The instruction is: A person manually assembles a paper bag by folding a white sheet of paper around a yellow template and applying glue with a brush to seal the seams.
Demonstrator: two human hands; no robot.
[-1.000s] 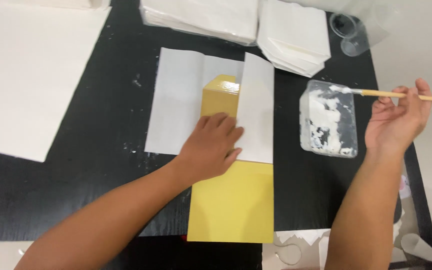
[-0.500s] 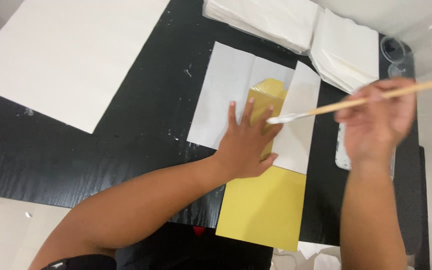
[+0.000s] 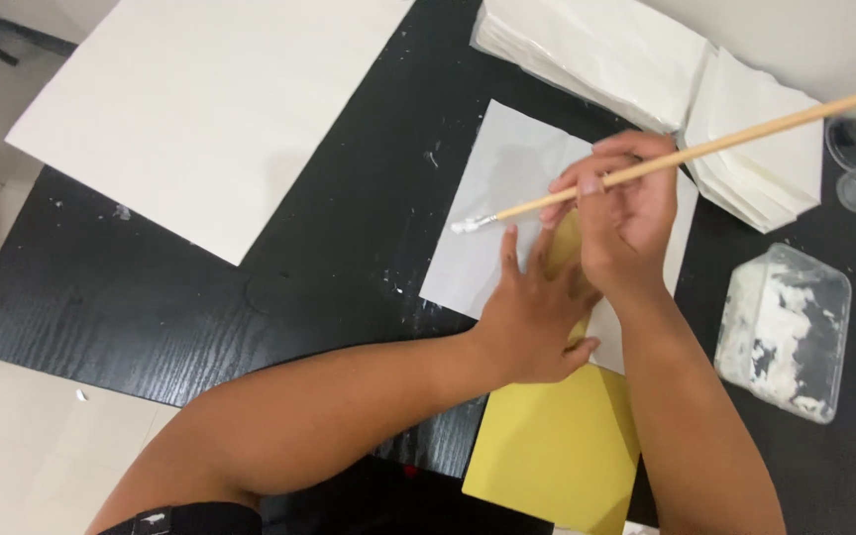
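Left hand (image 3: 537, 317) flat, fingers spread, pressing white paper (image 3: 507, 198) over yellow sheet (image 3: 557, 446). Right hand (image 3: 626, 213) pinching brush (image 3: 686, 156); long axis slanted, glue-tipped bristles left of fingers, over white paper.

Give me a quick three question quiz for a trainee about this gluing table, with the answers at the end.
1. True or false: the right hand holds the brush.
2. What does the left hand press on?
A. the plastic tray
B. the white sheet over the yellow paper
C. the big white board
3. Fill in: the tray of white paste sits to the ____ of both hands.

Key:
1. True; its tip is over the white sheet.
2. B; the yellow paper sticks out towards the person.
3. right
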